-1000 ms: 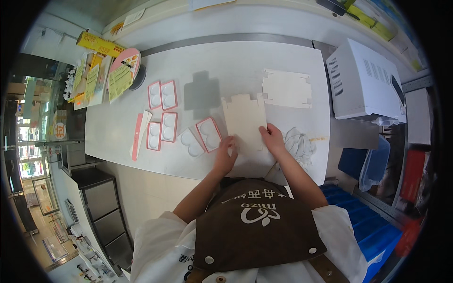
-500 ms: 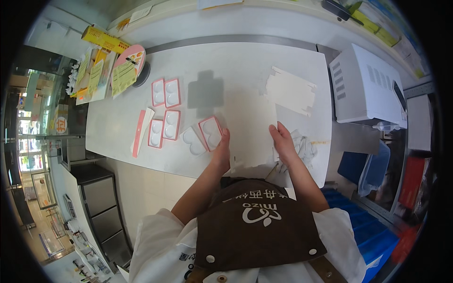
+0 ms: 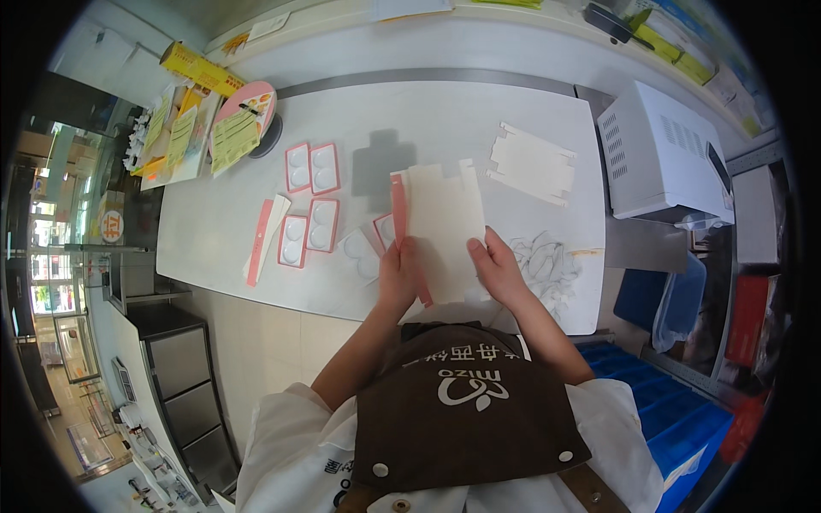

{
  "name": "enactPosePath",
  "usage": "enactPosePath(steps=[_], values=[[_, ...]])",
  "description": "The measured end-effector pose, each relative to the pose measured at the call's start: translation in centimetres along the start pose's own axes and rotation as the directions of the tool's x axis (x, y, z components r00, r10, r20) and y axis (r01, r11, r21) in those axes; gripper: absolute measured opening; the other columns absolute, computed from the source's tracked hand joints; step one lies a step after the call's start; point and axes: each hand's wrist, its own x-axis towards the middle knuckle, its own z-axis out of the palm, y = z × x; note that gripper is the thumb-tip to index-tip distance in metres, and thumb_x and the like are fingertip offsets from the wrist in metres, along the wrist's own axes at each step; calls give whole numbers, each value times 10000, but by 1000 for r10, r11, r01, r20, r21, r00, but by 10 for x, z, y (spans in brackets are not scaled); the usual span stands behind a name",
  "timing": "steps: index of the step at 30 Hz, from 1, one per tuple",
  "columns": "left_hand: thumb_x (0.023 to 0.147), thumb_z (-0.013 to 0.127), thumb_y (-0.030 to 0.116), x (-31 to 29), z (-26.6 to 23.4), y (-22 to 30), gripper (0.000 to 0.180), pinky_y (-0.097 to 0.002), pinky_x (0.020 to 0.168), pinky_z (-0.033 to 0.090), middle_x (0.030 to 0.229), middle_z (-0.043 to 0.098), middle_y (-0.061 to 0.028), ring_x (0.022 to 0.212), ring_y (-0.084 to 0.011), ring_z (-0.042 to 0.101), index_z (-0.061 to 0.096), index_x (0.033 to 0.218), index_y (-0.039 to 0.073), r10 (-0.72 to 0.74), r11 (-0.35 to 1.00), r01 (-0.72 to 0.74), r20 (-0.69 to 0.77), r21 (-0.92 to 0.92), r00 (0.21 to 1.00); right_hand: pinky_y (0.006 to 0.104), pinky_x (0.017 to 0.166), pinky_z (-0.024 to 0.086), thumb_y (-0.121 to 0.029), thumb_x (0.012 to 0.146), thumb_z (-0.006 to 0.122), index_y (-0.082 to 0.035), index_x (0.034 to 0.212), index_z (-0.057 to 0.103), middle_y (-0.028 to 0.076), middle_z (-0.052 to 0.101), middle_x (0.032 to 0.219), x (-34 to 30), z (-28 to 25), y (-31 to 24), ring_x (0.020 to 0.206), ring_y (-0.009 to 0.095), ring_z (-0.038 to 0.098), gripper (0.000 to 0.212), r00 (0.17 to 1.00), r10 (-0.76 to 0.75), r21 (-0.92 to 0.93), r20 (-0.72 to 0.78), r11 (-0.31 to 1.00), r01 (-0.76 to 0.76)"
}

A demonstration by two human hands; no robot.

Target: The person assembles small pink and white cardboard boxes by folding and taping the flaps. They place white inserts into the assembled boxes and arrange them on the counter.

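A flat cream carton blank (image 3: 446,231) with notched ends is held up in front of me over the table. Along its left side a pink flap (image 3: 398,209) is bent up. My left hand (image 3: 397,274) is closed on that left edge, thumb on the card. My right hand (image 3: 496,267) grips the opposite edge, its thumb on top. Partly hidden behind my left hand are a pink-rimmed tray (image 3: 385,228) and a clear plastic insert (image 3: 359,254).
Several pink-rimmed two-cup trays (image 3: 321,224) lie left on the white table (image 3: 462,107), beside pink and white strips (image 3: 261,239). Another blank (image 3: 532,164) lies right, above crumpled clear plastic (image 3: 547,269). A round pink stand (image 3: 248,103) is far left; a white appliance (image 3: 663,162) stands right.
The carton blank's pink flap has come into view at its left side. My right hand has shifted slightly left, and my left hand a little down.
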Motion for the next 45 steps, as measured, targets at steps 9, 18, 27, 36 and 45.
enactPosePath(steps=[9, 18, 27, 36, 45], values=[[1117, 447, 261, -8, -59, -23, 309, -296, 719, 463, 878, 552, -5, 809, -109, 547, 549, 1284, 22, -40, 969, 12, -108, -245, 993, 428, 878, 531, -164, 855, 744, -41, 1259, 614, 150, 668, 1155, 17, 113, -54, 1017, 347, 651, 441, 776, -631, -809, 13, 449, 379], [1090, 500, 239, -9, -133, -53, 301, -338, 912, 533, 1140, 636, -46, 1060, -144, 628, 517, 1336, 67, -282, 659, 255, 81, -708, 956, 449, 803, 544, -123, 848, 721, -64, 1003, 666, 103, 636, 963, 30, 217, -33, 953, 342, 645, 175, 869, -401, -744, 290, 477, 468], [1044, 585, 379, -29, -271, -7, 357, -395, 877, 539, 960, 716, -56, 963, -240, 687, 702, 999, 46, -24, 909, -167, 446, 382, 895, 449, 775, 528, -115, 948, 669, -69, 980, 692, 120, 670, 969, 38, 224, -16, 909, 343, 654, 61, 858, -95, -556, 505, 724, 407], [1042, 557, 410, 13, -311, -31, 434, -423, 712, 476, 732, 621, -120, 714, -279, 599, 650, 878, 19, -267, 833, -270, 777, 484, 569, 397, 787, 499, -282, 1064, 578, -23, 1013, 662, 163, 669, 891, 19, 257, -23, 836, 286, 636, 277, 782, 337, -495, 525, 868, -42], [1053, 568, 416, 50, -309, 7, 480, -359, 668, 434, 697, 582, -30, 667, -149, 486, 591, 795, 12, -567, 783, -190, 805, 592, 173, 397, 795, 506, -337, 1012, 663, -60, 1057, 674, 156, 694, 911, 23, 250, -26, 839, 300, 645, 280, 834, 358, -575, 419, 816, -62]])
